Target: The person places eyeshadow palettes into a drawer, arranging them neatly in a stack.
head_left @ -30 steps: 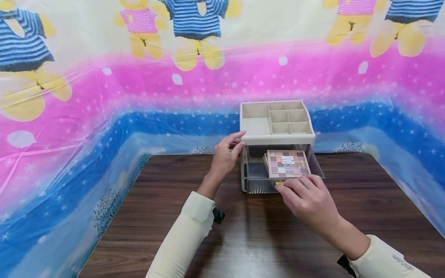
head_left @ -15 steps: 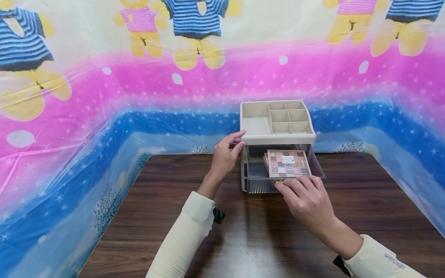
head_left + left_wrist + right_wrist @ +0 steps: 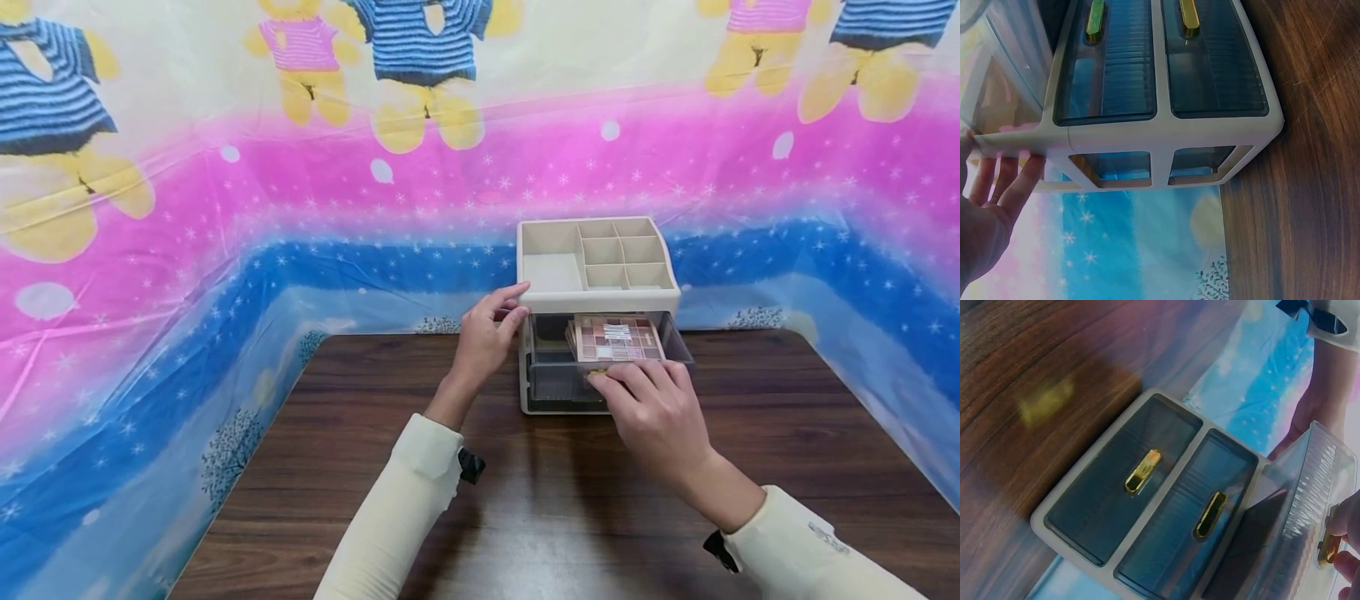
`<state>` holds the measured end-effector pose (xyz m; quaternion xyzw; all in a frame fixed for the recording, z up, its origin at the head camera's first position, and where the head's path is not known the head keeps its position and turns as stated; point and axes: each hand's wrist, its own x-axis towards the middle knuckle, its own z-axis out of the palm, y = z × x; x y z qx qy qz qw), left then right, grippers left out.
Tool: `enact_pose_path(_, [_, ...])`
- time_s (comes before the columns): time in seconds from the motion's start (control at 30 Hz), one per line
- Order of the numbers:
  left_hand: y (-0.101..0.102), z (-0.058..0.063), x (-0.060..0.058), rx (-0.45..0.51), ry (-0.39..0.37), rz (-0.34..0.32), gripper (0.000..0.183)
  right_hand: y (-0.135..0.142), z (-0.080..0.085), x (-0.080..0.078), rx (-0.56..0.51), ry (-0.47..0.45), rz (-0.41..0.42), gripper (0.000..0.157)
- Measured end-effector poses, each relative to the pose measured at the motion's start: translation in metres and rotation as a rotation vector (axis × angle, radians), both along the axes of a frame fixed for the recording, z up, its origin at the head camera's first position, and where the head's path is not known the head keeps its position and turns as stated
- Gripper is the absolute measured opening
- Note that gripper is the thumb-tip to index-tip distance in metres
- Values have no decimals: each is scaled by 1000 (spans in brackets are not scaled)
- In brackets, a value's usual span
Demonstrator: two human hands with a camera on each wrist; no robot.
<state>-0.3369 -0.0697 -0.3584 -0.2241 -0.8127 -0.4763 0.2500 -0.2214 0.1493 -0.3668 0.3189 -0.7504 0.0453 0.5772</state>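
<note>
A cream drawer organizer [image 3: 600, 296] stands at the back of the table, its top drawer [image 3: 558, 379] pulled partly out. Several makeup palettes [image 3: 618, 337] lie stacked inside that smoky, see-through drawer. My right hand [image 3: 660, 421] pinches the drawer's gold handle [image 3: 1330, 547], which the fingers mostly cover in the head view. At the upper left corner of the organizer, my left hand [image 3: 483, 337] touches the side with extended fingers [image 3: 1019, 187]. Two lower drawers [image 3: 1129, 481] with gold handles are shut.
On top, the organizer has a divided tray [image 3: 622, 250] with several compartments. Beneath it is a dark wooden table [image 3: 360, 500]. A printed cloth backdrop [image 3: 420, 192] hangs close behind and along both sides.
My right hand has moved away from me with the handle, and the top drawer has slid partway back in, palettes along with it. The left hand stays in place.
</note>
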Motion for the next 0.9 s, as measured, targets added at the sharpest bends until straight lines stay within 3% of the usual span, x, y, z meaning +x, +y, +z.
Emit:
enact_pose_path(0.37, [-3,1,0,17,-2,-23,34,-4,-3,-27,-50,-28,-43,19])
enact_pose_path(0.9, [-4,1,0,20,-27,-55,34,-5,-5,-63,-26,-63,-143,22])
